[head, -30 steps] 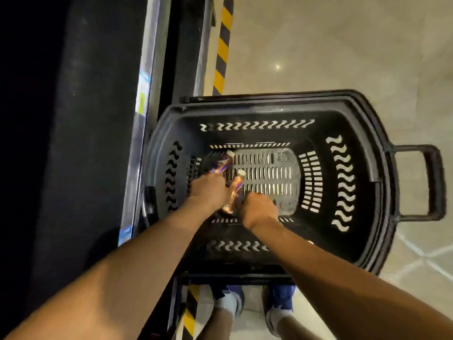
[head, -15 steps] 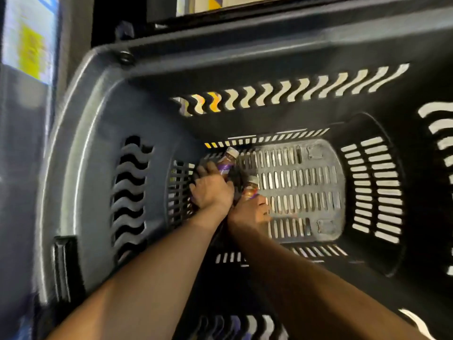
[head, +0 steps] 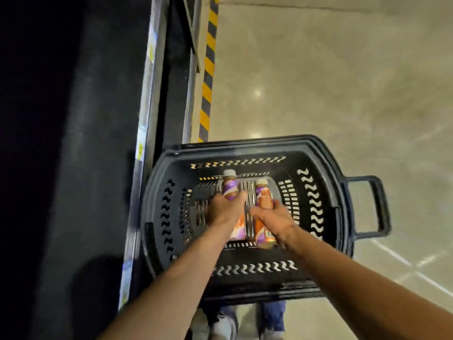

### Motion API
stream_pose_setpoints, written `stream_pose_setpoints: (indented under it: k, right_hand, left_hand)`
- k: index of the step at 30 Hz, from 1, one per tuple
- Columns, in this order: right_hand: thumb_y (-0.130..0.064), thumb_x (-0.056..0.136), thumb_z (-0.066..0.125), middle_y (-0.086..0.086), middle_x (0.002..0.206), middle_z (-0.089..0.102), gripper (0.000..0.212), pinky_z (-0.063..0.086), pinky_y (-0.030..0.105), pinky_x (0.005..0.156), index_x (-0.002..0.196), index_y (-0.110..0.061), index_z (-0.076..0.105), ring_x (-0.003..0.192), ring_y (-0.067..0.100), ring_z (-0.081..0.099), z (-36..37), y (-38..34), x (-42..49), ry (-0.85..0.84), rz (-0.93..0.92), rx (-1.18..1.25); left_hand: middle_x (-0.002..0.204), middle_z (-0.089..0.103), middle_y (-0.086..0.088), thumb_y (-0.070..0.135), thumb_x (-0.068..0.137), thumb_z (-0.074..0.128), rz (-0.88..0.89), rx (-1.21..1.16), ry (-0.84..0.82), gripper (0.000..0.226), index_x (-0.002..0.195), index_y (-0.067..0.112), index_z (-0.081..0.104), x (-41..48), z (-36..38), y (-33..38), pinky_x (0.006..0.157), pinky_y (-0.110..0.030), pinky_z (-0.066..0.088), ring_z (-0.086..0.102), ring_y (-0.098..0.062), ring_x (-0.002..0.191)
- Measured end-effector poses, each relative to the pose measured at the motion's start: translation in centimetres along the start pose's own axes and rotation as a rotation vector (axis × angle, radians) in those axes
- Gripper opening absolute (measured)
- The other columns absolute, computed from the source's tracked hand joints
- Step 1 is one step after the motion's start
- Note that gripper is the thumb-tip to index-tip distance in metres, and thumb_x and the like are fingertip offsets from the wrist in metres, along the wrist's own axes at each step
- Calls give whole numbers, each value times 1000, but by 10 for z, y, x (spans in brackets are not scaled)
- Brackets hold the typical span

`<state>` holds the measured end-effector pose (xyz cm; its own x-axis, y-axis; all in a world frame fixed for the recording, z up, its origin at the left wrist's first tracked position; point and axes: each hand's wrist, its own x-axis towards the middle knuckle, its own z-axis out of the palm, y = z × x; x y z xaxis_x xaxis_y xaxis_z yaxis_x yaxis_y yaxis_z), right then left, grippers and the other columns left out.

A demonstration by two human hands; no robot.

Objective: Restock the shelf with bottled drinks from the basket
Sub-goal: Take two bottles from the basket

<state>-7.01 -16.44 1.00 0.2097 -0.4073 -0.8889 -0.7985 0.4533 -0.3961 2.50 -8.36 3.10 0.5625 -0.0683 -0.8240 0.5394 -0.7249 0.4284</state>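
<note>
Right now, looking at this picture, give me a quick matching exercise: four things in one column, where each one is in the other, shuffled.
Things:
1. left hand
2. right hand
3. basket handle
4. striped tape

Places:
A. on the floor along the shelf base
B. sticking out on the basket's right side
C. on the bottle with the purple upper label
D. on the bottle with the orange upper label

Pairs: 1-C, 2-D, 3-B, 4-A

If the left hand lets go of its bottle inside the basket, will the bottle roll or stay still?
The bottle in the left hand looks round and smooth, so laid on its side it would probably roll. The basket floor is slotted, which may slow it. Its glossy label may feel slippery.
</note>
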Motion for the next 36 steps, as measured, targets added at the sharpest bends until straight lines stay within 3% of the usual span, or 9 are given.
stream_pose_setpoints:
  k: [2, 6, 15, 18, 22, 25, 29, 34, 36]
  right_hand:
    - [-22, 74, 80, 1, 93, 70, 41, 56, 42, 90, 107, -22, 56, 91, 22, 71, -28, -46, -63, 13, -104, 25]
    - [-34, 69, 79, 2, 101, 71, 53, 56, 48, 90, 116, -24, 56, 90, 20, 71, -76, -134, -202, 47, -299, 29]
    - [-32, 77, 79, 4, 98, 67, 34, 57, 53, 86, 101, -32, 54, 90, 26, 69, -167, -243, -489, 85, -686, 83]
    - [-31, 79, 78, 6, 101, 67, 41, 60, 50, 81, 111, -29, 53, 90, 28, 71, -188, -246, -563, 40, -769, 67]
    - [-28, 80, 78, 7, 98, 69, 35, 62, 45, 74, 108, -31, 57, 87, 30, 72, -200, -234, -630, -74, -884, 44]
    - [-26, 78, 79, 7, 94, 70, 31, 62, 50, 74, 100, -32, 58, 86, 32, 71, -192, -222, -668, -187, -954, -40]
    - [-27, 76, 81, 7, 87, 69, 27, 61, 52, 72, 91, -33, 60, 80, 33, 70, -163, -204, -718, -385, -1061, -197]
    - [-22, 76, 82, -8, 68, 64, 26, 53, 25, 58, 90, -29, 60, 61, 8, 60, -106, -170, -781, -677, -1157, -358]
    - [-20, 76, 82, -7, 70, 66, 27, 54, 24, 60, 89, -28, 61, 63, 12, 65, -84, -149, -808, -788, -1169, -426]
  left_hand:
    - [84, 70, -5, 44, 78, 68, 51, -87, -20, 32, 90, 14, 65, -66, -22, 47, 62, -27, 50, 65, -20, 72]
    - [71, 65, -2, 28, 87, 65, 150, -250, -65, 13, 85, 16, 63, -204, -76, 139, 51, -21, 43, 62, -14, 60]
    - [74, 62, -5, 27, 84, 68, 504, -290, 12, 17, 88, 12, 63, -474, -193, 229, 61, -33, 54, 63, -20, 68]
    - [78, 62, -11, 27, 80, 70, 566, -331, 33, 27, 92, 5, 62, -545, -215, 222, 70, -47, 58, 62, -26, 70]
    - [82, 63, -11, 27, 85, 69, 567, -387, 136, 19, 92, 12, 59, -618, -230, 189, 62, -34, 55, 64, -22, 71]
    - [77, 62, -15, 30, 77, 73, 533, -538, 233, 23, 86, 14, 59, -657, -241, 154, 63, -39, 55, 63, -30, 67]
    - [64, 57, -4, 35, 63, 68, 482, -753, 424, 25, 73, 16, 56, -710, -263, 104, 57, -38, 48, 54, -22, 58]
    - [65, 57, -1, 44, 59, 67, 444, -853, 721, 29, 71, 20, 54, -784, -296, 35, 66, -46, 50, 54, -23, 60]
    - [72, 64, -7, 48, 56, 66, 409, -859, 865, 36, 76, 19, 58, -812, -309, 5, 75, -52, 56, 64, -32, 69]
